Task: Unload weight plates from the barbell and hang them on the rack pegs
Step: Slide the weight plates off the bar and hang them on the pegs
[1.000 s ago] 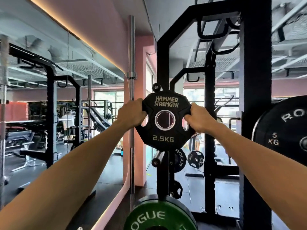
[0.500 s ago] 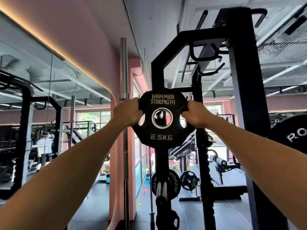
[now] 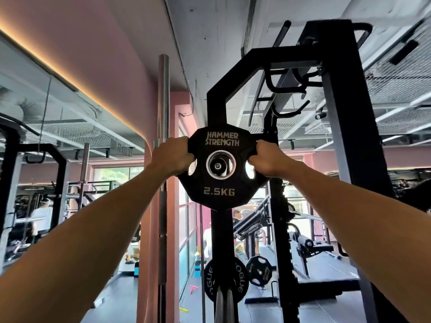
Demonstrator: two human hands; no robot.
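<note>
We hold the 2.5 kg plate (image 3: 219, 171) up at arm's length, face on to us, with "HAMMER STRENGTH" printed across its top and "2.5KG" near its bottom edge. Our left hand (image 3: 171, 158) has its grip clamped on the plate's left rim, fingers curled through the cut-out on that side. Our right hand (image 3: 268, 159) is clamped the same way on the right rim, fingers wrapped through the opposite cut-out. The plate sits directly in front of the black rack upright (image 3: 217, 108), and through its steel-ringed centre hole we see the end of a rack peg (image 3: 217, 165); whether the plate already rides on that peg or only lines up with it, we cannot tell.

Lower on the same upright hangs a black Rogue plate (image 3: 240, 285) with a silver peg end (image 3: 223, 304) pointing toward us in front of it. A smaller black plate (image 3: 259, 271) hangs just beside it to the right. A barbell (image 3: 163, 127) stands upright to the left of the rack, close to the pink wall (image 3: 112, 66). The nearer rack post (image 3: 342, 117) rises on the right, with curved pull-up handles (image 3: 286, 89) between the two posts. A mirror (image 3: 46, 148) covers the left wall.
</note>
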